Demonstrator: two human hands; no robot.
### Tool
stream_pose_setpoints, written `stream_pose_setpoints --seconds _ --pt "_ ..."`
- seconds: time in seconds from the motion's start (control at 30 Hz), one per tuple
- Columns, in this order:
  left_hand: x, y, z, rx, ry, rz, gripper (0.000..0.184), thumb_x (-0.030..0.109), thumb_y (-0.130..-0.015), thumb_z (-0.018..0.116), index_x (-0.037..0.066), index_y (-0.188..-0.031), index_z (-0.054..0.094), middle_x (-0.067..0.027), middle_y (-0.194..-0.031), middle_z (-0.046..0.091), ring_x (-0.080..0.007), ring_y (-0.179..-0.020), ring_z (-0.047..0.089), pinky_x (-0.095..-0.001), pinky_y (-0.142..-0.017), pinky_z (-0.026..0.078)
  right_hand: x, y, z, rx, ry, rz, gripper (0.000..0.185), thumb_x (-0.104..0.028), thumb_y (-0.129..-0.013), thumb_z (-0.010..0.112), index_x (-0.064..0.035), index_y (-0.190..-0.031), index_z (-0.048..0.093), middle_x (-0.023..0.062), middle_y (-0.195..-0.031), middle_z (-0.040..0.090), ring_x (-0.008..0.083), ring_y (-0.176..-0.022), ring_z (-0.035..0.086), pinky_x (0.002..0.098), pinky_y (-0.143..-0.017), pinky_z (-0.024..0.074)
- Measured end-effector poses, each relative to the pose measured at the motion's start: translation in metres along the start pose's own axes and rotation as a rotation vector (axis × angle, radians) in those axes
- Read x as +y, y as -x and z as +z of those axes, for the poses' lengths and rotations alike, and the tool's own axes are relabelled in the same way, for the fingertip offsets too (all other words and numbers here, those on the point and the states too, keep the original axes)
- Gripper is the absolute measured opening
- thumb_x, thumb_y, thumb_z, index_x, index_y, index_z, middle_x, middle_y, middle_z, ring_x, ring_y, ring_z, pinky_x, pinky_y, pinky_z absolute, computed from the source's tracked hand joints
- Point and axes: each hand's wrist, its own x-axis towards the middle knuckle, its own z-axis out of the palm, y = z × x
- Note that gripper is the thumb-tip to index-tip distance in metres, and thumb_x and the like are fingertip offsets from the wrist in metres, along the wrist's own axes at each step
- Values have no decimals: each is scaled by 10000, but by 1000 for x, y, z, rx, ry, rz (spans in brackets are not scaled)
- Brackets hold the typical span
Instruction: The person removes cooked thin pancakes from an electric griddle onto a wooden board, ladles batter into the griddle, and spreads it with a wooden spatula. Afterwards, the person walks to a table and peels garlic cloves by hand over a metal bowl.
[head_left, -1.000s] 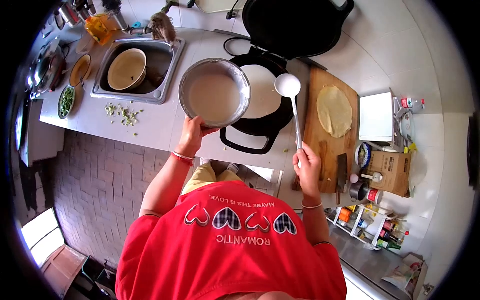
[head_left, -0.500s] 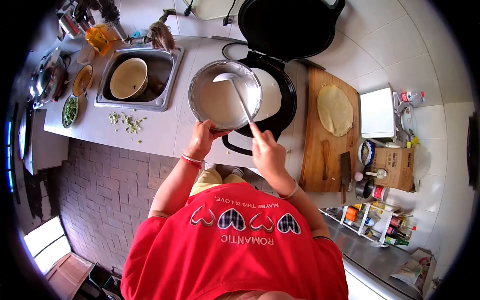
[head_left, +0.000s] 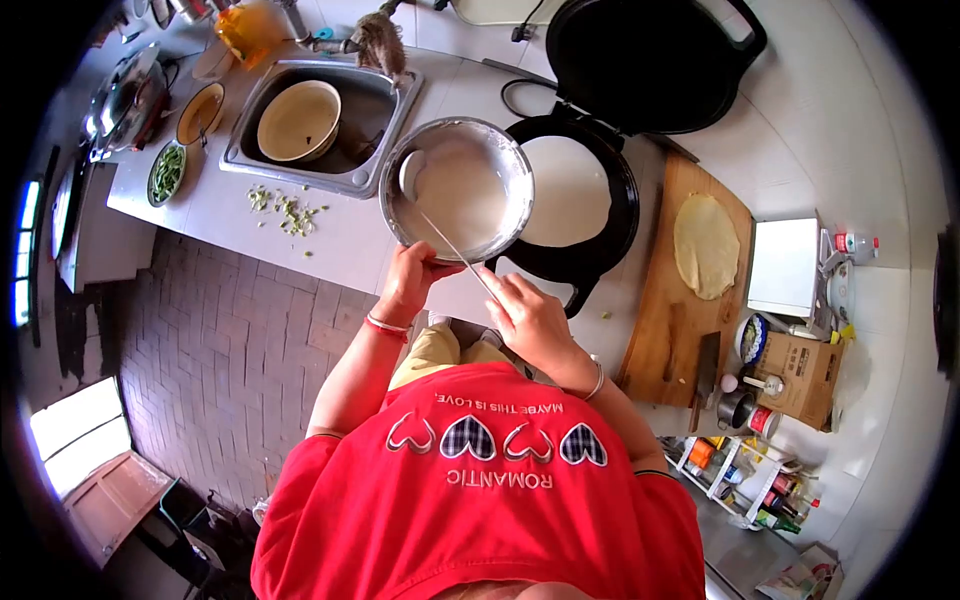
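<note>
My left hand [head_left: 412, 277] is closed on the near rim of a metal bowl [head_left: 525, 205] with pale batter [head_left: 465, 195] in it. My right hand [head_left: 528, 315] grips the handle of a ladle [head_left: 450, 243], whose head rests at the left inside of the bowl, partly in the batter. Just right of the bowl, a round white layer of batter [head_left: 568, 190] covers much of the black electric griddle [head_left: 622, 190]. The griddle's lid [head_left: 650, 60] stands raised behind it.
A wooden board [head_left: 660, 330] to the right carries a flat pancake [head_left: 706, 246] and a cleaver [head_left: 706, 370]. Leftward, the sink [head_left: 352, 180] holds a cream basin [head_left: 298, 120]. Chopped green bits [head_left: 290, 212] lie on the counter before it, and a bowl of green vegetables [head_left: 167, 174] stands farther left.
The ladle has swung from over the bowl's right part to its left side, and my right hand has come lower and nearer to me. The view has shifted, showing more of the griddle.
</note>
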Motion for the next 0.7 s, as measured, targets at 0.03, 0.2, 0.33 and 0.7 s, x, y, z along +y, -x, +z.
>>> stream_pose_setpoints --seconds 0.03,0.2,0.33,0.7 --pt "0 2 -5 14 12 6 331 46 -811 375 -127 -1043 537 -217 -957 631 -301 -843 644 -417 -796 534 1 -3 2 64 -24 -7 378 -71 -815 579 -57 -1190 530 115 -897 564 279 -766 601 357 -620 506" --pt "-6 14 -38 127 19 -2 339 43 -805 380 -130 -1055 530 -218 -977 622 -302 -850 643 -412 -792 539 39 -18 34 282 -272 164 403 -122 -918 488 31 -1280 400 223 -1209 534 327 -1133 517 361 -954 401" --pt "-15 25 -55 187 53 -7 344 43 -799 385 -139 -1059 517 -218 -982 617 -311 -853 643 -409 -773 551 70 -40 81 134 -626 362 590 -208 -958 388 123 -1373 132 342 -1379 277 388 -1301 310 373 -1079 243" --pt "-11 48 -71 230 112 -17 402 -25 -744 362 -153 -1119 433 -242 -997 583 -371 -830 642 -426 -724 572 76 -93 130 3 -344 100 606 -195 -918 412 117 -1367 149 313 -1378 300 406 -1302 282 434 -1092 176"
